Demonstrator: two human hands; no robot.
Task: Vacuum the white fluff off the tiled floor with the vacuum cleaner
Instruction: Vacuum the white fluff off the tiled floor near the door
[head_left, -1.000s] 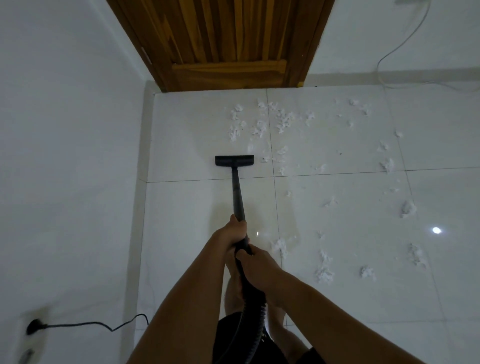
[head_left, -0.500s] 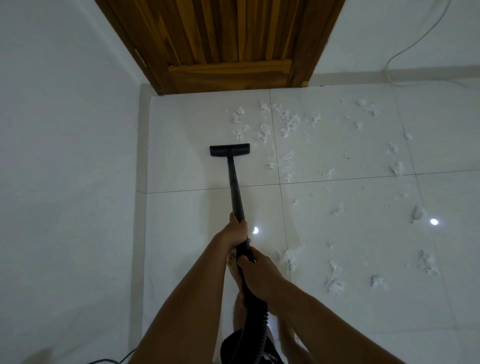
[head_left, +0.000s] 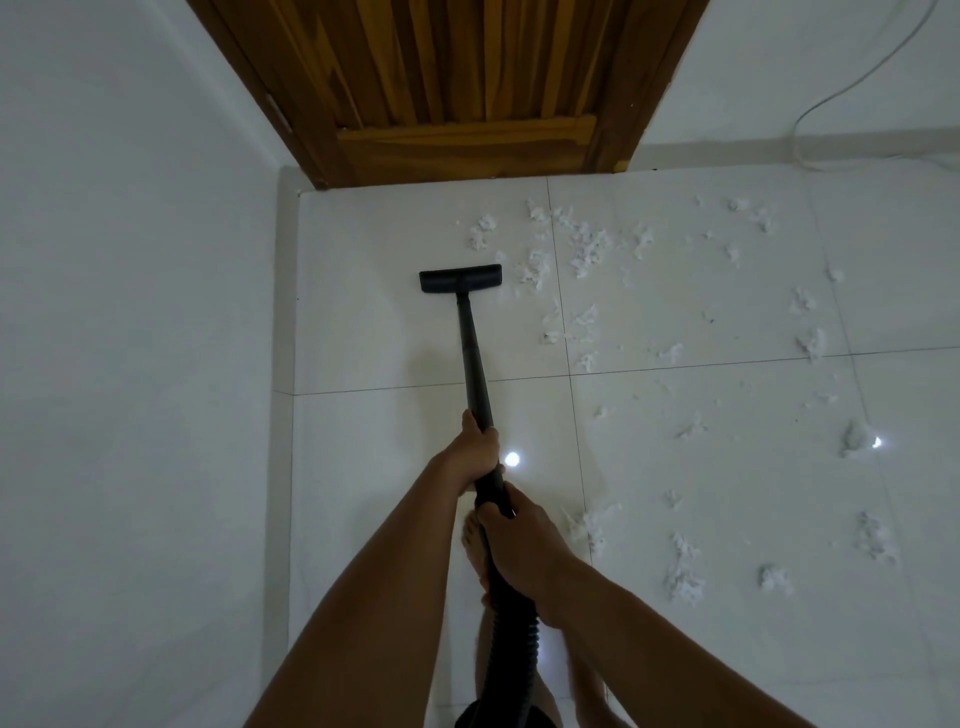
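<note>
A black vacuum wand runs forward from my hands to a flat black floor head resting on the white tiled floor. My left hand grips the wand higher up. My right hand holds it just behind, where the ribbed black hose starts. White fluff lies in a cluster just right of the floor head, touching its right end. More fluff is scattered over the tiles to the right.
A brown wooden door closes the far side. A white wall runs along the left. A thin white cable hangs down the far right wall. My bare foot shows under the hose.
The floor head has been pushed forward toward the door and slightly left, reaching the left edge of the fluff cluster. Both hands kept their grip. The view tilted up, hiding the wall socket.
</note>
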